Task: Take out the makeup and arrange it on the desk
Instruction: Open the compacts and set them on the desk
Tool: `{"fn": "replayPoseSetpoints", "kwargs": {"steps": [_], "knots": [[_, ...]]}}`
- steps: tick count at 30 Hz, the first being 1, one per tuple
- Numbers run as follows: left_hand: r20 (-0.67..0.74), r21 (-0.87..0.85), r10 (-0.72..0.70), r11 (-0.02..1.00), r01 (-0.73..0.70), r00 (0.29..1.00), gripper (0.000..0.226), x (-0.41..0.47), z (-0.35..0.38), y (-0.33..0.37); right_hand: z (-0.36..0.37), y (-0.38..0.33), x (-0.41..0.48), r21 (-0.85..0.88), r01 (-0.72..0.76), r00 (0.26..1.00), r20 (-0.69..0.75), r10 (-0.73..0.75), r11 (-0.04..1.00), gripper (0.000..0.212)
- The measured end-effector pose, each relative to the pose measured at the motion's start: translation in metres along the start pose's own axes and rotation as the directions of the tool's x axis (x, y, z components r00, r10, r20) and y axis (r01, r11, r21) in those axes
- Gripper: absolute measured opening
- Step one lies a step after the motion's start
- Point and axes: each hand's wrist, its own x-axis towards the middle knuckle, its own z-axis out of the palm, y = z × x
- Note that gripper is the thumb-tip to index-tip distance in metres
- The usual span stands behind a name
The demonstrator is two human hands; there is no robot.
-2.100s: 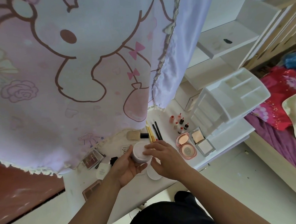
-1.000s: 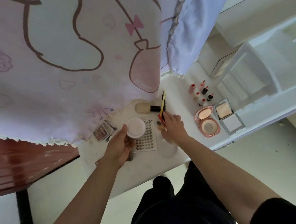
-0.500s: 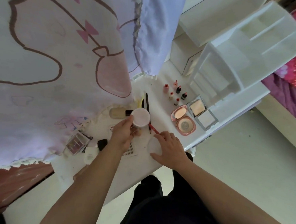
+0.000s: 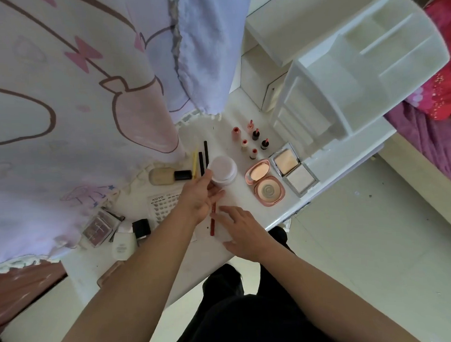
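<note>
Six small lipstick bottles (image 4: 253, 140), two open compacts (image 4: 265, 184), four pencils (image 4: 201, 163), one jar (image 4: 223, 169).

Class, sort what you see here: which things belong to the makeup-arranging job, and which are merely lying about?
Part of the job:
left hand holding the round jar
right hand
red pencil
pink compact
small bottles
white organizer

Just lying about:
cartoon curtain
red bedding

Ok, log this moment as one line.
left hand: holds round jar | right hand: flat on desk, beside red pencil | compacts: set out
</note>
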Motion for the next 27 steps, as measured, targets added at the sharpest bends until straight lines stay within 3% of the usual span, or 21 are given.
{"fn": "replayPoseSetpoints", "kwargs": {"steps": [3,6,12,17,21,27], "knots": [[0.017,0.027,-0.053,0.998,0.052,0.998,0.036,0.000,0.004,-0.004,-0.002,0.004,-0.003,0.000,0.036,0.999,0.027,-0.036,0.999,0.080],[-0.019,0.100,-0.040,0.994,0.042,0.999,0.026,-0.001,0.005,-0.004,-0.006,0.012,-0.013,0.017,0.013,1.000,0.026,-0.014,1.000,0.074],[-0.124,0.406,0.144,0.910,-0.083,0.982,0.037,0.011,0.001,-0.010,-0.015,0.035,-0.030,0.085,-0.143,0.954,-0.253,0.160,0.986,0.054],[-0.142,0.631,0.262,0.767,-0.117,0.955,0.040,0.012,0.002,-0.018,-0.011,0.035,-0.030,-0.045,-0.181,0.919,-0.364,0.153,0.982,0.044],[-0.149,0.657,0.270,0.746,-0.109,0.951,0.034,0.015,-0.002,-0.025,-0.010,0.034,-0.029,-0.115,-0.237,0.893,-0.417,0.170,0.965,0.040],[-0.060,0.727,0.327,0.662,-0.183,0.943,0.028,0.008,-0.006,-0.026,-0.010,0.034,-0.025,-0.067,-0.280,0.882,-0.413,0.229,0.958,0.037]]}}
